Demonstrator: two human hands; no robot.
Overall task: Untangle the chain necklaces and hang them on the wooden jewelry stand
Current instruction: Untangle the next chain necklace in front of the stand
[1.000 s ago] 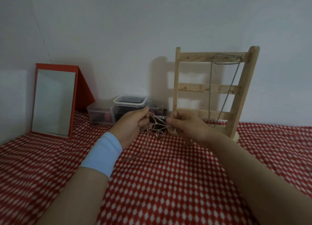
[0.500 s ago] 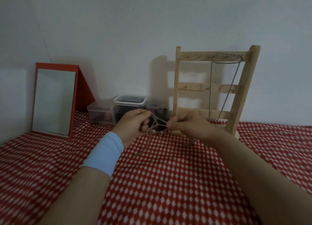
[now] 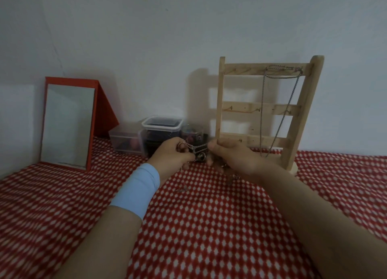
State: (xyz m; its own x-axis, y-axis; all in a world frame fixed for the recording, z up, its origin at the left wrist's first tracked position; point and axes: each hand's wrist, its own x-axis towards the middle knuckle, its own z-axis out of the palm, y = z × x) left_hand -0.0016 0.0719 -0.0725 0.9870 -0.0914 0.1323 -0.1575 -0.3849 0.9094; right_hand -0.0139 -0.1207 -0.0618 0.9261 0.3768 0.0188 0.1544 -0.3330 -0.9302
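A tangle of thin silver chain necklaces (image 3: 198, 150) with a small ring pendant stretches between my two hands above the checked cloth. My left hand (image 3: 174, 154), with a light blue wristband, pinches the tangle's left side. My right hand (image 3: 232, 158) pinches the right side. Loose chain ends hang down to the cloth below the hands. The wooden jewelry stand (image 3: 266, 109) stands upright just behind my right hand, by the wall. One silver chain (image 3: 276, 115) hangs from its top rail on the right.
A red-framed mirror (image 3: 69, 123) leans at the left. Clear plastic containers (image 3: 146, 136) sit against the wall behind my left hand. A red and white checked cloth (image 3: 199, 226) covers the surface.
Both hands stayed in front of the stand while working the tangle. The chains were pulled slightly apart, then brought back closer; the ring pendant now hangs between the hands again.
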